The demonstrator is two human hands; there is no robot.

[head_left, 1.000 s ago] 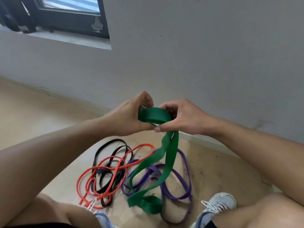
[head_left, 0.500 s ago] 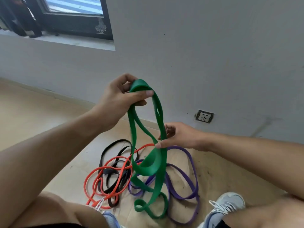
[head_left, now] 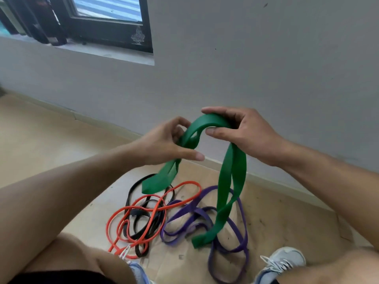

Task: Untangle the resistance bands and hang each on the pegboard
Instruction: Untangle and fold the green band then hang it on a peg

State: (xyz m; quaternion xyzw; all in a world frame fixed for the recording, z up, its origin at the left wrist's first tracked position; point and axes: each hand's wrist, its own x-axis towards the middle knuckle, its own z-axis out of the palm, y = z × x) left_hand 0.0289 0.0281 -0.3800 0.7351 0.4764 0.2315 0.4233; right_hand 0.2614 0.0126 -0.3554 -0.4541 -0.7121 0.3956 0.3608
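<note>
A wide green band (head_left: 230, 187) hangs in the air between my hands, above the floor. My right hand (head_left: 244, 134) grips its top bend, and a long loop drops from there almost to the floor. My left hand (head_left: 168, 142) holds the band's other part with curled fingers, and a short folded end dangles below it. On the floor lie an orange band (head_left: 155, 203), a black band (head_left: 139, 216) and a purple band (head_left: 242, 228), the orange and black ones tangled together. No pegboard is in view.
The bands lie on brown sheets (head_left: 287, 228) spread over a tan floor. A grey wall (head_left: 266, 68) stands close ahead with a dark window frame (head_left: 110, 29) at top left. My two sneakers (head_left: 285, 261) and knees flank the pile.
My left hand has dropped from its raised position. My right hand has risen and taken the top bend of the green band, which is now lifted almost clear of the purple one.
</note>
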